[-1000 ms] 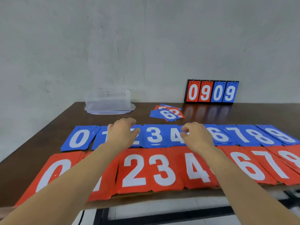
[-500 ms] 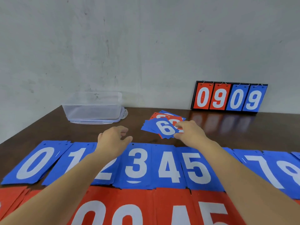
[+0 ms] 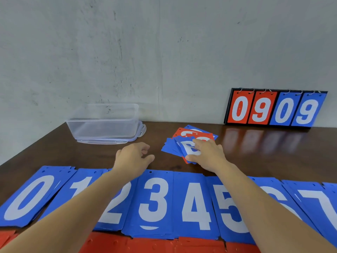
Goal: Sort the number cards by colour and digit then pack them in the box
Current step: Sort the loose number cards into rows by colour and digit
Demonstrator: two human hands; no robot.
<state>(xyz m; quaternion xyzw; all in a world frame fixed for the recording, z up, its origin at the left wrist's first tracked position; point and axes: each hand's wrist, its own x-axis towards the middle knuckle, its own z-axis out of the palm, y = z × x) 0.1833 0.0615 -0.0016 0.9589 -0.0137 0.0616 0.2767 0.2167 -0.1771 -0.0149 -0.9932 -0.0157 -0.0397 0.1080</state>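
Note:
A loose pile of red and blue number cards [image 3: 189, 133] lies at the middle back of the dark table. My right hand [image 3: 207, 155] rests on it, fingers over the top blue 6 card [image 3: 187, 147] and thumb at its near edge, pinching it. My left hand [image 3: 133, 157] hovers left of the pile with loosely curled fingers and holds nothing. Sorted blue stacks [image 3: 153, 201] run in a row from 0 to 7 under my forearms. A row of red stacks [image 3: 145, 243] shows at the bottom edge. The clear plastic box [image 3: 104, 123] stands at the back left.
The box sits on its lid [image 3: 109, 141]. A flip scoreboard [image 3: 275, 108] reading 0 9 0 9 leans against the wall at the back right. Bare table [image 3: 264, 154] lies between the scoreboard and the blue row.
Both hands moved away from the sorted rows toward the back. My right hand reached the loose pile and closed on the blue 6 card. The view shifted forward.

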